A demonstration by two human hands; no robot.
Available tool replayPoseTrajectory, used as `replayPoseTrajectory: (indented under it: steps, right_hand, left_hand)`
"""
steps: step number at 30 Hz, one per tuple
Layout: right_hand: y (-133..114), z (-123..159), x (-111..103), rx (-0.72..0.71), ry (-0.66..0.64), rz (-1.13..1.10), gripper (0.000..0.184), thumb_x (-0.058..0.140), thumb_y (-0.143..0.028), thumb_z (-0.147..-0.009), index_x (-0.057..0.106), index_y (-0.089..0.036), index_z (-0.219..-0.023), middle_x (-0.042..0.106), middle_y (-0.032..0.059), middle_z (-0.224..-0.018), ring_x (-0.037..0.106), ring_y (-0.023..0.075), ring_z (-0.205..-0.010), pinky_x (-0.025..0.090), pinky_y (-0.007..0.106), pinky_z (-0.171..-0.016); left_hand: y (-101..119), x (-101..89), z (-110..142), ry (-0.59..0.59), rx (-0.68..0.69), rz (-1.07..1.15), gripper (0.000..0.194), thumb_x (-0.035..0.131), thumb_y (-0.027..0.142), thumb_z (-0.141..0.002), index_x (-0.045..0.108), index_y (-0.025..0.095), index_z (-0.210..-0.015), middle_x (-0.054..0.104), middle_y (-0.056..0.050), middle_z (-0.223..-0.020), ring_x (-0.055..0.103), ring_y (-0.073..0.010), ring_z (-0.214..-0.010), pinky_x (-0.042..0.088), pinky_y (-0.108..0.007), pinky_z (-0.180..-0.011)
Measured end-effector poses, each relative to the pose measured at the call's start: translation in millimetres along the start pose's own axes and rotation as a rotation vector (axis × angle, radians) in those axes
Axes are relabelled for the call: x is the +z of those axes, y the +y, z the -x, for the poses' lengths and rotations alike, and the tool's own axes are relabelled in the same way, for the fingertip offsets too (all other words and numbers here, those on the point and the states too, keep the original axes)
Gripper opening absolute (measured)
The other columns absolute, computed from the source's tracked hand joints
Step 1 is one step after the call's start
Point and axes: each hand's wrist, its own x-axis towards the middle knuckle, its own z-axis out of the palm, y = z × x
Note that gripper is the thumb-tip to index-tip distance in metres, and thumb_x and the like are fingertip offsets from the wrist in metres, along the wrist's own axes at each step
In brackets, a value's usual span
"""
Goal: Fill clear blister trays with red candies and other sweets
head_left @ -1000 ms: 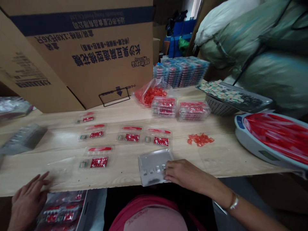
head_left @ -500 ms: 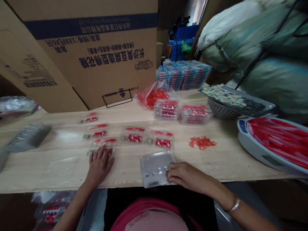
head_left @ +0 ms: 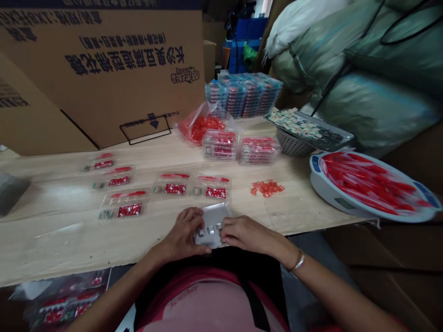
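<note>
At the table's near edge, a shallow clear plastic tray [head_left: 216,213] with small moulded hollows lies between my two hands. My left hand [head_left: 183,235] grips its left side, fingers curled over the rim and thumb along the near edge. Opposite, my right hand [head_left: 242,234] pinches the right side, its fingertips partly hidden. Beyond lie several filled trays, such as this filled tray [head_left: 129,210]; each has a white-spotted red packet, a red stick-shaped piece and a small green-and-white piece. Right of them is a loose pile of translucent orange-red pieces [head_left: 266,188].
A white basin [head_left: 332,196] heaped with red wrapped sticks stands at the right. Behind are stacked filled packs [head_left: 259,150], a bag of red pieces [head_left: 204,127], and a dark tray [head_left: 332,133] on a perforated basket. A large cardboard box [head_left: 138,92] blocks the back left.
My left hand came from the far left, pressed on the nearest filled tray, and now grips the clear tray. That filled tray sits farther back. My right hand kept its grip; the view shifted.
</note>
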Motion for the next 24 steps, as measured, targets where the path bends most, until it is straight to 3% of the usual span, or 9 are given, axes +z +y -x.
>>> replayPoseTrajectory:
  steps: [6, 10, 14, 17, 19, 21, 24]
  right_hand:
    - [-23.5, -1.6, 12.8, -0.103, 0.035, 0.442, 0.006, 0.057, -0.011, -0.086, 0.062, -0.012, -0.090, 0.063, 0.0098, -0.088, 0.058, 0.0203, -0.075, 0.041, 0.031, -0.062]
    - [-27.3, -2.5, 12.5, -0.151, 0.022, 0.512, 0.006, 0.058, -0.010, -0.084, 0.061, -0.012, -0.089, 0.063, 0.0101, -0.084, 0.057, 0.0203, -0.071, 0.040, 0.031, -0.058]
    - [-28.1, 0.6, -2.6, -0.157, 0.125, 0.554, 0.006, 0.055, -0.008, -0.084, 0.059, -0.013, -0.084, 0.061, 0.0088, -0.081, 0.055, 0.0206, -0.072, 0.039, 0.031, -0.058]
    - [-32.8, 1.6, -12.1, -0.152, 0.262, 0.483, 0.012, 0.050, -0.009, -0.087, 0.057, -0.015, -0.080, 0.058, 0.0064, -0.077, 0.053, 0.0194, -0.071, 0.039, 0.031, -0.060]
    - [-32.2, 0.5, -13.6, -0.156, 0.350, 0.347, 0.013, 0.049, -0.012, -0.090, 0.058, -0.016, -0.081, 0.059, 0.0050, -0.079, 0.053, 0.0178, -0.073, 0.040, 0.030, -0.064]
    - [-24.7, -1.3, -10.7, -0.117, 0.384, 0.185, 0.009, 0.055, -0.022, -0.090, 0.059, -0.016, -0.085, 0.059, 0.0045, -0.084, 0.053, 0.0169, -0.077, 0.041, 0.029, -0.070]
    - [-3.4, -4.3, -1.2, -0.044, 0.286, 0.000, 0.024, 0.069, -0.038, -0.081, 0.060, -0.016, -0.079, 0.059, 0.0030, -0.081, 0.053, 0.0169, -0.079, 0.040, 0.028, -0.073]
  left_hand:
    - [-3.8, 0.2, 1.4, 0.006, 0.008, -0.002, 0.055, 0.073, 0.063, -0.060, 0.052, 0.019, -0.086, 0.052, -0.013, -0.116, 0.044, -0.0311, -0.113, 0.039, -0.046, -0.093]
    - [3.1, -2.2, 3.6, 0.018, 0.009, -0.050, 0.055, 0.071, 0.063, -0.062, 0.054, 0.019, -0.090, 0.054, -0.014, -0.118, 0.044, -0.0322, -0.116, 0.036, -0.050, -0.097]
    - [26.8, -5.7, 9.0, 0.088, 0.022, -0.261, 0.057, 0.062, 0.061, -0.074, 0.054, 0.020, -0.113, 0.052, -0.015, -0.131, 0.037, -0.0369, -0.127, 0.024, -0.060, -0.103]
    - [42.8, -11.6, 16.4, 0.221, 0.118, -0.433, 0.028, 0.053, 0.034, -0.088, 0.057, 0.022, -0.113, 0.061, -0.010, -0.123, 0.049, -0.0261, -0.119, 0.027, -0.047, -0.105]
    - [42.8, -21.0, 28.4, 0.306, 0.205, -0.524, 0.023, 0.046, 0.016, -0.090, 0.060, 0.022, -0.107, 0.068, -0.007, -0.113, 0.057, -0.0201, -0.109, 0.032, -0.039, -0.100]
    - [31.3, -34.2, 49.9, 0.380, 0.229, -0.613, 0.024, 0.043, 0.010, -0.090, 0.060, 0.020, -0.105, 0.070, -0.008, -0.108, 0.060, -0.0200, -0.105, 0.036, -0.037, -0.092]
    - [-2.2, -54.0, 97.5, 0.420, 0.108, -0.747, 0.017, 0.046, 0.011, -0.089, 0.060, 0.018, -0.097, 0.071, -0.010, -0.102, 0.063, -0.0222, -0.096, 0.039, -0.037, -0.083]
